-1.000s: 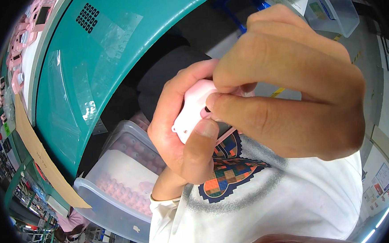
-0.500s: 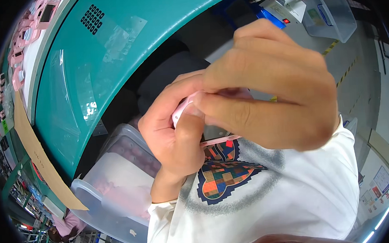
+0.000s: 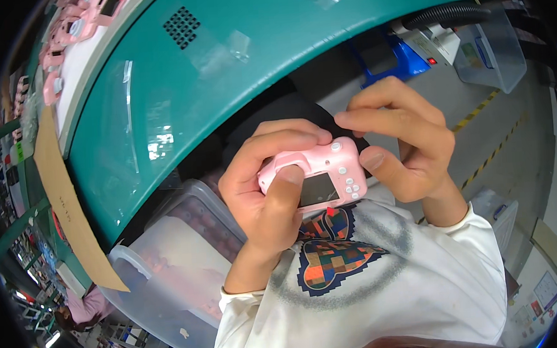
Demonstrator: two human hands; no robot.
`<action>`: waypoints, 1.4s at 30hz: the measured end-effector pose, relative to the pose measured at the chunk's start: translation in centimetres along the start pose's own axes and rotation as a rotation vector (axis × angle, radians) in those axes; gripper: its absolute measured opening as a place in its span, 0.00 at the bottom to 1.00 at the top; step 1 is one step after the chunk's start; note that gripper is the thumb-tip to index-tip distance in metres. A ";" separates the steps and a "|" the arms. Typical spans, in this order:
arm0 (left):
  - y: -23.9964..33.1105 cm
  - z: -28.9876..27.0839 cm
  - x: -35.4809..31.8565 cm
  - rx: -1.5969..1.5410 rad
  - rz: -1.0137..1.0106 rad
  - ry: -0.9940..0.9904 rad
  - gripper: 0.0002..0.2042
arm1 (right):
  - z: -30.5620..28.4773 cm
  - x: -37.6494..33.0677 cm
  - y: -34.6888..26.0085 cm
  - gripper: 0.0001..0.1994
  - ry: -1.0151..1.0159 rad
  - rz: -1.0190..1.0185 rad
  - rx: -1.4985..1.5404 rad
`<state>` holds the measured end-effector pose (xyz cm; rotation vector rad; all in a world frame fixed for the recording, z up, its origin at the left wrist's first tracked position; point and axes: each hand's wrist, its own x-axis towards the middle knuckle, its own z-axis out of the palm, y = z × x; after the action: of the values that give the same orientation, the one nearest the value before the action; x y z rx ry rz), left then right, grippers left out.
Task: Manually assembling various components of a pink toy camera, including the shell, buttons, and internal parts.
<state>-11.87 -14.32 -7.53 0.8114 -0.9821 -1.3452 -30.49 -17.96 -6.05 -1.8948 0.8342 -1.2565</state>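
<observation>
Green table mat point(image 3: 295, 23) up front with us, curving like crazy thanks to the fisheye. On it we've got a patch of black dots point(image 3: 182, 28), and past its left edge a bunch of pink cameras point(image 3: 99, 9) piled on something white. We can also see a cardboard strip point(image 3: 69, 199) running down the left side, and further off at lower left someone in a pink top point(image 3: 89, 307).

So, our hands: they're apart. Our left hand point(image 3: 260, 181) is wrapped around a pink toy camera point(image 3: 316, 162), fingers over its top edge, thumb pressed on the back by the dark screen point(image 3: 318, 189). We're holding it off the table, just past the mat's near edge, in front of our white shirt point(image 3: 420, 293). White buttons point(image 3: 349, 185) face up toward us at its right end. Our right hand point(image 3: 410, 137) is just beside that end, thumb and fingers spread apart.

Below the left hand we've got a clear plastic bin point(image 3: 150, 309) with pinkish parts in it, a bit blurry. Over on our right: black hose point(image 3: 447, 14), blue item point(image 3: 406, 67), clear tub point(image 3: 508, 74) and striped floor tape point(image 3: 475, 111).
</observation>
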 end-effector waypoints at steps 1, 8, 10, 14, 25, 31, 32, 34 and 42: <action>-0.1 -0.4 0.0 -0.020 -0.016 0.019 0.14 | 0.1 -0.1 0.3 0.15 -0.016 0.013 0.006; 3.4 -3.1 1.2 0.189 0.138 0.156 0.14 | 1.5 0.4 1.9 0.15 -0.002 0.104 0.130; 5.4 -4.7 2.3 0.374 0.258 0.216 0.13 | 1.9 1.9 2.7 0.14 -0.013 0.053 0.116; 10.4 -7.5 6.9 0.800 0.301 0.476 0.14 | 2.4 4.7 4.2 0.13 -0.022 -0.013 0.031; 12.5 -20.9 21.6 1.199 0.329 0.512 0.17 | 5.2 11.2 6.7 0.12 -0.128 -0.087 -0.533; 12.5 -21.0 22.3 1.219 0.382 0.512 0.21 | 6.5 12.5 7.4 0.11 -0.173 -0.138 -0.575; 12.5 -21.1 22.1 1.227 0.396 0.525 0.21 | 6.9 13.0 7.4 0.10 -0.185 -0.171 -0.577; 12.9 -21.2 21.3 1.257 0.430 0.564 0.22 | 7.6 13.1 7.0 0.10 -0.206 -0.225 -0.563; 9.4 -6.1 6.5 0.925 0.059 0.122 0.04 | 5.4 10.1 5.5 0.10 -0.291 -0.189 -0.532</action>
<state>-2.73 -20.49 -0.72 1.5094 -1.5321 -0.7303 -22.84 -28.09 -7.19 -2.5574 0.9075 -0.8792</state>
